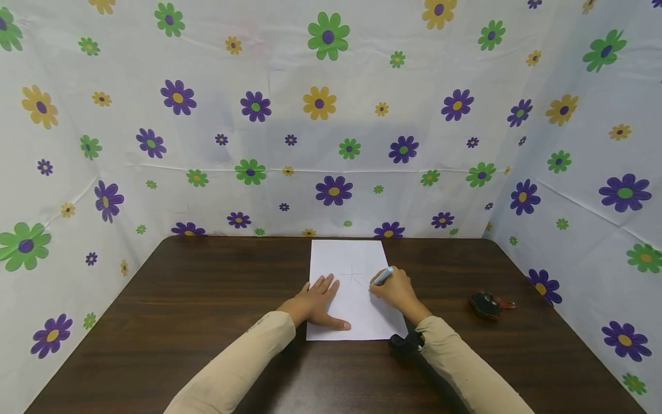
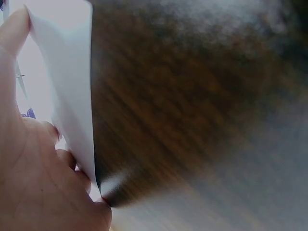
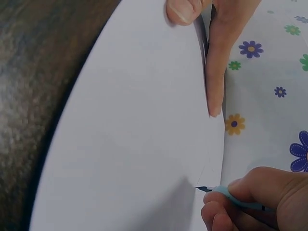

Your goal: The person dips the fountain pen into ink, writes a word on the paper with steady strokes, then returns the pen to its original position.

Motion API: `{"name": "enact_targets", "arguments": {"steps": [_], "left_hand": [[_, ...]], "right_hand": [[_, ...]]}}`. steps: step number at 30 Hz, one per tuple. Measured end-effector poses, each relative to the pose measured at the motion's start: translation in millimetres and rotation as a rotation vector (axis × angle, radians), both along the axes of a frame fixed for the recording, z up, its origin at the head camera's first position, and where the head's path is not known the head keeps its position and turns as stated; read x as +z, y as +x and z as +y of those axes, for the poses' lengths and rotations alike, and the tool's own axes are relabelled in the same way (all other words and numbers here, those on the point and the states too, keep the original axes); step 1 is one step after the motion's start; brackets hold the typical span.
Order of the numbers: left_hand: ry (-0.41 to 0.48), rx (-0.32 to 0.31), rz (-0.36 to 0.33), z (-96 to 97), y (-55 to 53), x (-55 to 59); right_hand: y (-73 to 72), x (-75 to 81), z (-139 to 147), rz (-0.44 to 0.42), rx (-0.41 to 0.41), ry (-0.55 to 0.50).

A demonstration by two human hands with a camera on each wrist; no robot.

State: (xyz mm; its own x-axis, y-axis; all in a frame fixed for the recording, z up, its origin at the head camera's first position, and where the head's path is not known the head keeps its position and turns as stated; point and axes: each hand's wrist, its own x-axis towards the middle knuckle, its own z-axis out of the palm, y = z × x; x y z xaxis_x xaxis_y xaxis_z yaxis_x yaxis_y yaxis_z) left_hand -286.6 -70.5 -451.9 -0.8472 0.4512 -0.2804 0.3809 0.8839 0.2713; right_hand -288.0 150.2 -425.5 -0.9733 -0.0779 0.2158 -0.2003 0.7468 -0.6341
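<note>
A white sheet of paper [image 1: 357,322] lies on the dark wooden table, with a thin cross and a slanting line drawn near its middle. My left hand [image 1: 316,302] rests with fingers spread on the sheet's left side, the thumb toward its lower edge. In the right wrist view, that hand's thumb [image 3: 182,10] presses the paper. My right hand [image 1: 397,290] pinches a light blue pen [image 1: 383,276] over the right half of the sheet. Seen from the right wrist, the pen's dark tip [image 3: 199,188] meets the paper at the end of a faint line.
A black object with a reddish-brown end [image 1: 486,305] sits on the table [image 1: 155,322] to the right. White cloth [image 1: 279,138] with green, purple and yellow flowers hangs behind the table and along both sides.
</note>
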Motion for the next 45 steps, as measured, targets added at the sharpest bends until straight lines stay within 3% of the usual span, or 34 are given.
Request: {"name": "enact_targets", "arguments": {"steps": [6, 11, 16, 19, 26, 34, 41, 45], "left_hand": [[-0.012, 0.008, -0.002, -1.0, 4.6, 7.2], [-0.007, 0.002, -0.016, 1.4, 10.6, 17.7], [-0.005, 0.004, -0.016, 3.1, 15.2, 22.1], [0.002, 0.003, -0.015, 2.7, 16.8, 22.5], [0.006, -0.001, -0.013, 1.8, 17.6, 23.3], [0.001, 0.003, -0.011, 1.5, 13.9, 20.7], [-0.009, -0.002, -0.016, 1.3, 11.6, 14.9], [-0.005, -0.002, -0.012, 2.2, 13.9, 19.7]], "right_hand": [[-1.3, -2.0, 1, 0.015, 0.001, -0.015], [-3.9, -5.9, 6, 0.042, -0.031, -0.117], [-7.4, -4.2, 15, -0.053, -0.052, -0.289], [-8.4, -0.4, 24, -0.095, -0.050, -0.331], [-8.2, 12.4, 57, -0.084, -0.003, -0.346], [2.4, 20.7, 102, -0.070, 0.007, -0.415], [22.8, 22.6, 146, 0.018, 0.001, -0.336], [35.0, 20.2, 172, 0.062, -0.027, -0.288]]}}
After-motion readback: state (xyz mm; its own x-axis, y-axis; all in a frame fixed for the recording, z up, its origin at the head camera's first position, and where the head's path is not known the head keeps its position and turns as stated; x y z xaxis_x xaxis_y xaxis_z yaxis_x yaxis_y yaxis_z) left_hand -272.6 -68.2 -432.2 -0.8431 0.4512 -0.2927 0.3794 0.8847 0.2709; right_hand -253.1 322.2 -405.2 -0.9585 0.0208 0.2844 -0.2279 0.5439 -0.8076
